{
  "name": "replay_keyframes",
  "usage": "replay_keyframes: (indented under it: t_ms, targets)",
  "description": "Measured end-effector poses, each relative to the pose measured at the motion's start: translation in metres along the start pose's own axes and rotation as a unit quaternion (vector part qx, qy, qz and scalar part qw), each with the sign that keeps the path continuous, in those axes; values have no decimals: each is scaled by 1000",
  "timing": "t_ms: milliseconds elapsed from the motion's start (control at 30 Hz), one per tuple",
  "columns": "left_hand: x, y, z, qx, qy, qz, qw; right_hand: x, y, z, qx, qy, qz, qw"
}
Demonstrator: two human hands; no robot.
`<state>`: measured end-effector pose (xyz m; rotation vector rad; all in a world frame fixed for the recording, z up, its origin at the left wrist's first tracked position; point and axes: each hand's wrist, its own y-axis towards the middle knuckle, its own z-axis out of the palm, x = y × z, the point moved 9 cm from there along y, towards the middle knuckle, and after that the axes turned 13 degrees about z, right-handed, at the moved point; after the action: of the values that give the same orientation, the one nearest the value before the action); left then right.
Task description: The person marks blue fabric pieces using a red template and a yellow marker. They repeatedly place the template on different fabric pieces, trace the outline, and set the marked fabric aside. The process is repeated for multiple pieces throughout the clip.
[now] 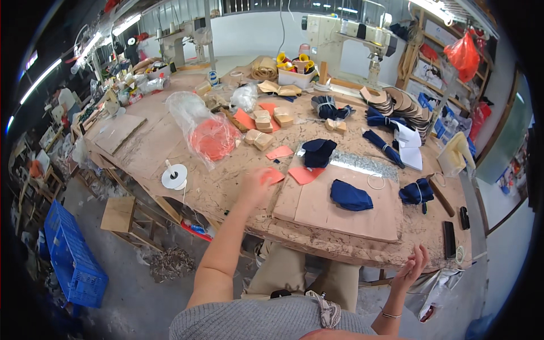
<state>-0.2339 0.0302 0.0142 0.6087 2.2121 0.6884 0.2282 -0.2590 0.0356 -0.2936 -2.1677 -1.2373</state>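
Head view: the left hand (256,184), blurred, is stretched over a worktable (170,153) and closed on an orange piece (273,176), beside a brown board (340,207) where a navy piece (350,196) lies. The right hand (412,270) is held open and empty below the table's near edge.

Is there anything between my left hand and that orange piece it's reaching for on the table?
Nothing visible. The left hand is already at the orange piece, fingers on or just over it; motion blur hides actual contact. The wooden board lies to its right, the white spool to its left, both clear.
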Motion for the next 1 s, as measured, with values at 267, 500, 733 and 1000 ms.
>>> replay_keyframes:
  t_ms: [267,500,733,1000]
  targets:
    - [43,15,4,143,39,-128,981,18,4,44,96,60,33,993]
    - [76,32,26,265,11,-211,941,56,6,92,180,62,18,982]
    - [92,49,49,320,51,-150,934,45,-5,80,165,18,-9,986]
    - [134,60,19,240,-68,-118,961,19,-11,41,80,31,21,996]
